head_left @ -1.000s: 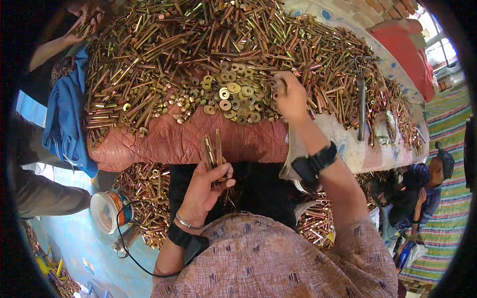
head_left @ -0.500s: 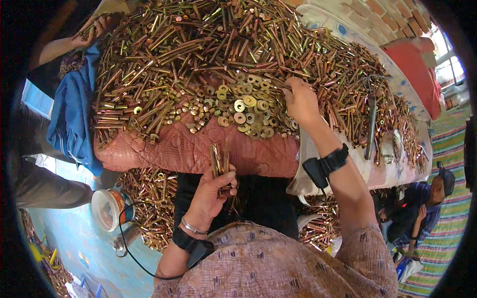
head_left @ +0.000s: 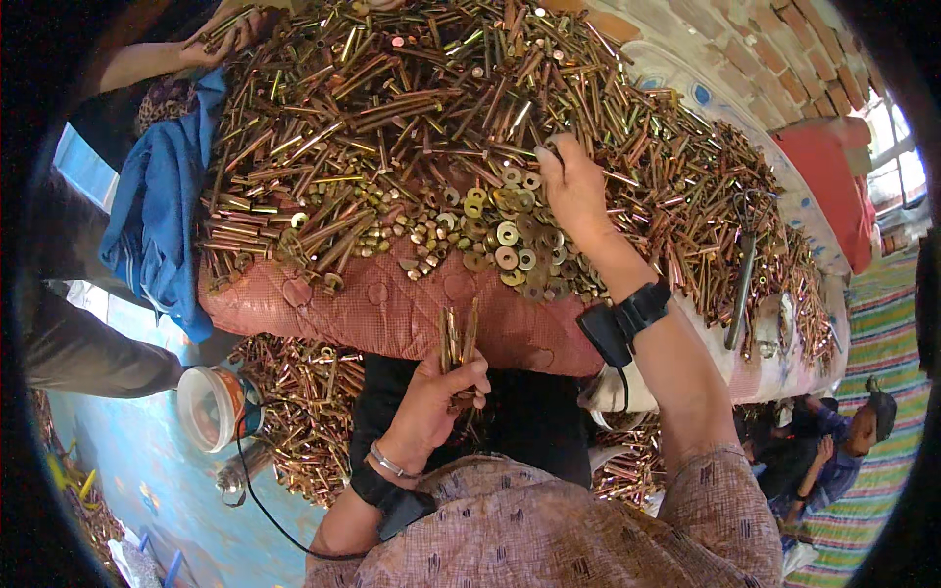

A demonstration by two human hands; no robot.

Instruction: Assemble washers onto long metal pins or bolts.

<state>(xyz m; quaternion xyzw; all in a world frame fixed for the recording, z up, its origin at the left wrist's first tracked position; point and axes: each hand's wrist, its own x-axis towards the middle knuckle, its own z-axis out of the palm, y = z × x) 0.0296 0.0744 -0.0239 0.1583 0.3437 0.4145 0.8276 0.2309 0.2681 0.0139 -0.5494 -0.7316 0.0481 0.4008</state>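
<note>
Left hand point(head_left: 431, 400) clamped on bolts point(head_left: 452, 343), open space at quilt point(head_left: 363, 306) edge; right hand point(head_left: 576, 191), grip unclear, hemmed by bolt heap point(head_left: 431, 108), washers point(head_left: 507, 233).

washers point(head_left: 529, 235) lie between nuts point(head_left: 428, 235) at left and bolts point(head_left: 676, 206) at right.

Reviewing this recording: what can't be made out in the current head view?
All in the head view:
Right hand: the hand itself hides most fingertips, so whether it grips anything is unclear.
Metal rods: the left hand covers their lower ends.
Washers: they overlap, preventing an exact count.
Window: glare whites out the view beyond.
</note>
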